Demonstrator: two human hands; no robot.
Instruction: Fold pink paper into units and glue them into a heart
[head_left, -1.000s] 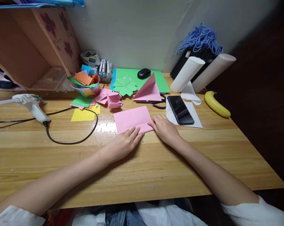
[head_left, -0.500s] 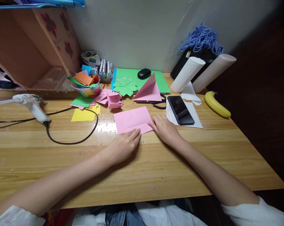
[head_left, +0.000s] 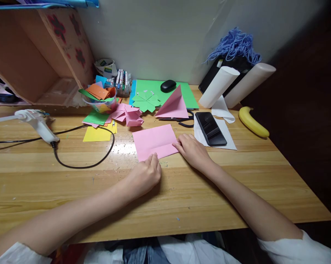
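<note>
A sheet of pink paper (head_left: 154, 139) lies flat on the table, with a crease running along near its lower edge. At the paper's near edge my left hand (head_left: 147, 172) has its fingers bent and pressed together on the folded strip. My right hand (head_left: 193, 150) is closed at the lower right corner, thumb and fingers on the paper there. Just behind the sheet are a folded pink paper piece (head_left: 131, 115), a standing pink paper triangle (head_left: 175, 104) and black scissors (head_left: 186, 123).
A black phone (head_left: 211, 128) rests on white paper to the right, near a banana (head_left: 253, 123). Leftward are a white glue gun (head_left: 39, 126) with its looping cable, yellow paper (head_left: 96, 135) and a tub (head_left: 102, 104) of coloured paper. White rolls (head_left: 219, 86) lean at the back.
My left hand has drawn slightly left and toward me along the paper's near edge, its fingers now more bent. My right hand and the paper stay almost in place.
</note>
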